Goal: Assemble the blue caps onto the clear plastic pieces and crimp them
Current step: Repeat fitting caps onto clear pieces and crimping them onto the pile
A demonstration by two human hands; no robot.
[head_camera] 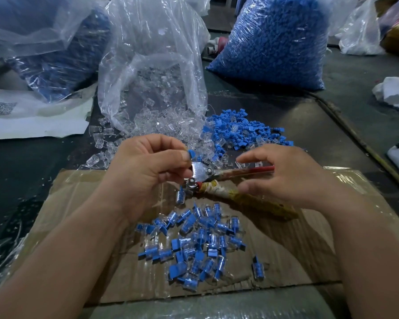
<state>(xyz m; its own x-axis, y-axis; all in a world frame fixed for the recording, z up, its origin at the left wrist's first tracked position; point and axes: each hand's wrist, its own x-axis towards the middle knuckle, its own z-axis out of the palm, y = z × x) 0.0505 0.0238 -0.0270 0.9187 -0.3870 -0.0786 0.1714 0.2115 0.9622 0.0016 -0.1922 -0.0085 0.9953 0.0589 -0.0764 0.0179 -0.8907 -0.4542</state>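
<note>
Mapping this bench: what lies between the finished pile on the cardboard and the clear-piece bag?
Head view: the crimping tool, the left hand pinching a blue cap, the right hand, and spilled clear pieces.

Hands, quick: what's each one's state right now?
Left hand: pinching a blue cap beside the crimper.
Right hand: open, relaxed fingers over the crimper's handles.

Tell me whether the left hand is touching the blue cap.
Touching. The head view shows the left hand pinching the blue cap between thumb and fingertip.
</note>
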